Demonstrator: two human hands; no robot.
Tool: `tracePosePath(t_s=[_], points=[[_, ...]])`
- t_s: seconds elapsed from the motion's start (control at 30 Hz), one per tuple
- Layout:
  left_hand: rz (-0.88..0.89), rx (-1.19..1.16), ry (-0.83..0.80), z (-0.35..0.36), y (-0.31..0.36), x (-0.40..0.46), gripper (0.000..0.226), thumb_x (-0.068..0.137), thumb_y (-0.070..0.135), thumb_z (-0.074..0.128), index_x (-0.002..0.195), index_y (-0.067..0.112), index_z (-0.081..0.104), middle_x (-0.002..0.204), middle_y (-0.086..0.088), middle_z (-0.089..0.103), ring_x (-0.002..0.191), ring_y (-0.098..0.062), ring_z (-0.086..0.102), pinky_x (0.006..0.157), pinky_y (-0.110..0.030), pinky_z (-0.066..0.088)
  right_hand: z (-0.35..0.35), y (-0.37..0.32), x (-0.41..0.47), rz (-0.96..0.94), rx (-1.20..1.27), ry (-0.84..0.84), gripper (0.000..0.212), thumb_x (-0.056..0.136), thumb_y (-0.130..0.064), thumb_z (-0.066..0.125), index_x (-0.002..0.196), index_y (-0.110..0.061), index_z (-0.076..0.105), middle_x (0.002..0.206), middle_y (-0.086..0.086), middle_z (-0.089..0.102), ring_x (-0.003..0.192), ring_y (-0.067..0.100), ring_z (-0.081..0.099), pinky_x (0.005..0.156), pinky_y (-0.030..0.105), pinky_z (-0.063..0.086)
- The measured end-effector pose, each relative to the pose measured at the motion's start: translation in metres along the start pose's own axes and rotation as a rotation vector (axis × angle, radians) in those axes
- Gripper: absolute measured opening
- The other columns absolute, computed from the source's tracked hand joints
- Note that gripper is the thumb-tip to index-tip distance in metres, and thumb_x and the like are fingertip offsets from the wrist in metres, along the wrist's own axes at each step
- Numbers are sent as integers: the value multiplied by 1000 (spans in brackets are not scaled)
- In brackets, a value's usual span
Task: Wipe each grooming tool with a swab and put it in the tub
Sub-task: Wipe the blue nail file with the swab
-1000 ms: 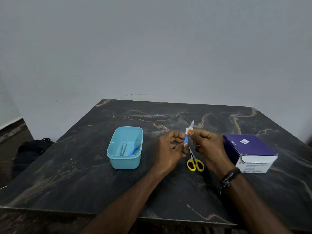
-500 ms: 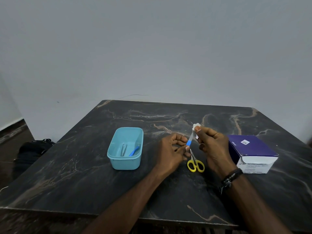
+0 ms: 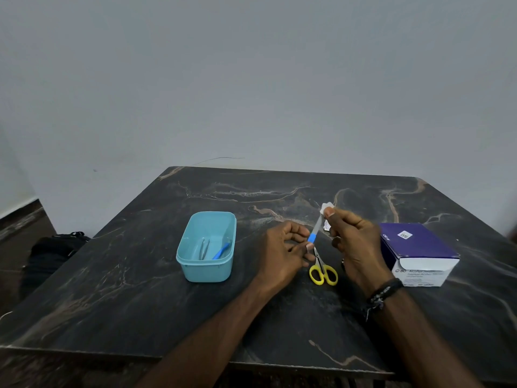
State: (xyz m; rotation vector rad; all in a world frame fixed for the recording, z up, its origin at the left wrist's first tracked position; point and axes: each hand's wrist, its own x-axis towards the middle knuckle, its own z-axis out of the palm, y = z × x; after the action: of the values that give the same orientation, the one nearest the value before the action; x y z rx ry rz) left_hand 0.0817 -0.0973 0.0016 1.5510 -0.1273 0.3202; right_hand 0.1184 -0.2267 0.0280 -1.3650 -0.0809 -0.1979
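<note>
My left hand (image 3: 282,247) pinches the blue handle of a nail file (image 3: 314,233), whose thin metal blade points up and to the right. Around the blade's tip, my right hand (image 3: 355,242) pinches a white swab (image 3: 326,208). Small scissors with yellow handles (image 3: 323,271) lie on the table between my hands. The light blue tub (image 3: 207,271) stands to the left. Inside it lie metal tweezers (image 3: 203,247) and a blue-handled tool (image 3: 221,251).
A purple and white swab box (image 3: 419,253) sits at the right on the dark marble table (image 3: 140,303). A black bag (image 3: 53,250) lies on the floor past the table's left edge. A pale wall stands behind.
My right hand has slid the swab up along the file's blade, from near the handle to the tip. My left hand has kept its hold on the handle.
</note>
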Motion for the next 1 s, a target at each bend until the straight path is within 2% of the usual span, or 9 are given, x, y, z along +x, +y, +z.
tracePosePath(t_s=[0.17,0.3,0.5,0.6,0.7,0.8,0.87,1.0], points=[[6,8,67,-3,-1,4,14,84,-5,66,96,-1,60,84,-21,66,62,-24,69,51,-24,54,4,4,-1,86,-102,-118,10,85,-18,70,89,-10,75,61,-5,61,60,8,46,49,20,37],[14,-15,98,-5,0,6,15,84,-3,68,97,0,60,85,-19,67,61,-23,68,51,-24,54,6,4,-4,117,-154,-194,14,87,-18,68,91,-7,75,62,-5,65,57,8,48,49,21,37],[44,88,30,-3,-1,2,19,86,-2,65,87,17,61,81,-13,67,60,-22,66,52,-28,54,2,2,0,17,-21,-9,14,86,-18,69,95,-8,74,63,1,53,58,9,42,46,18,36],[66,145,36,-3,-1,2,20,86,-1,65,88,18,62,81,-9,67,61,-18,65,53,-26,54,2,2,1,1,7,30,16,86,-18,69,95,-6,74,60,1,49,55,9,40,44,16,35],[104,145,113,-6,1,4,15,87,-1,63,91,14,66,81,-5,69,61,-10,63,54,-25,53,3,2,2,8,12,25,12,87,-18,68,91,-8,74,60,1,49,54,8,40,44,17,35],[136,66,243,-8,4,8,16,90,1,61,94,15,67,79,2,67,64,-5,60,58,-31,55,1,1,4,36,-10,-33,10,88,-18,68,87,-9,73,66,5,52,55,9,41,44,17,34],[148,-39,352,-9,6,10,16,91,1,60,97,16,65,78,-1,66,64,-8,60,55,-31,55,-1,2,5,57,-58,-104,11,88,-17,68,86,-8,73,67,6,51,57,11,41,45,19,33],[168,-183,513,-9,11,13,16,92,3,60,104,13,62,81,-11,66,63,-9,61,49,-24,51,-1,2,2,71,-205,-279,16,87,-19,68,85,-4,74,57,2,47,53,11,39,47,21,31]])
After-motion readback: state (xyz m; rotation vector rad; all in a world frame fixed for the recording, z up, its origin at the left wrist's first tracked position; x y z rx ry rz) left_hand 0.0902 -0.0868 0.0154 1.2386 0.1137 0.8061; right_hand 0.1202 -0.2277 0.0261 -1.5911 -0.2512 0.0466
